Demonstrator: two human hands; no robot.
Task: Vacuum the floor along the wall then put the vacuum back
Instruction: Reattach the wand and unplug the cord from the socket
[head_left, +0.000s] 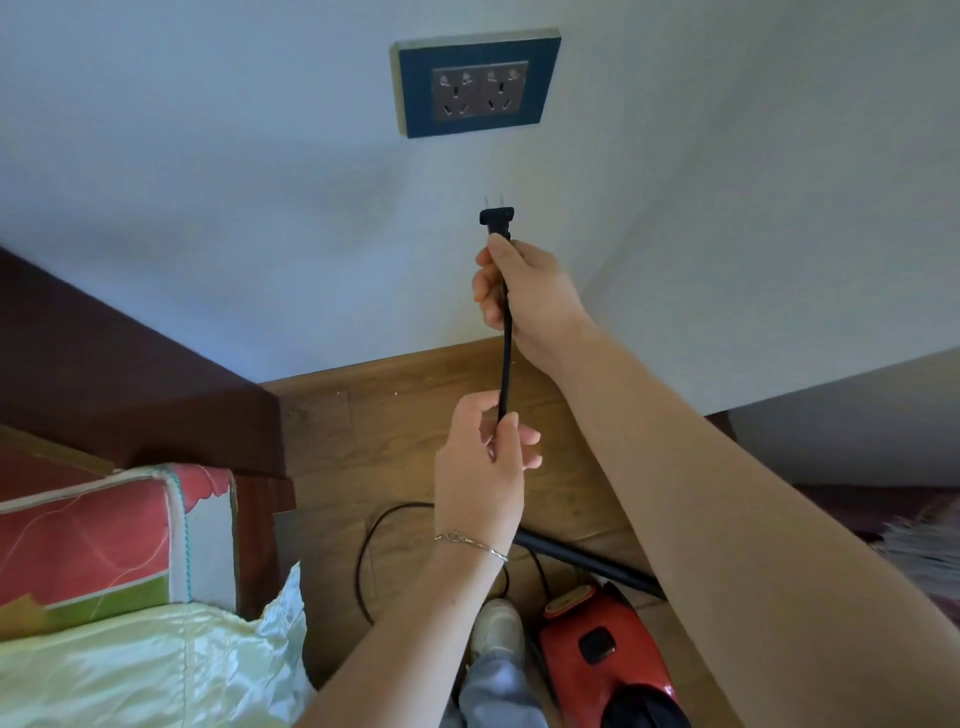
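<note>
A black two-pin plug (496, 214) points up at the white wall, a short way below a blue double socket plate (475, 83). My right hand (524, 296) grips the black cord (506, 364) just under the plug. My left hand (485, 467) pinches the same cord lower down. The cord loops on over the wooden floor (384, 436) to a red vacuum cleaner (605, 654) lying by my shoe, with its black tube (587, 561) running off to the right.
A dark wooden bed frame (156, 395) with a pink patterned mattress (104, 540) and pale bedding (145, 670) fills the left. A grey-white cabinet (852, 415) and a rug edge (919, 545) are at the right. Small crumbs dot the floor by the wall.
</note>
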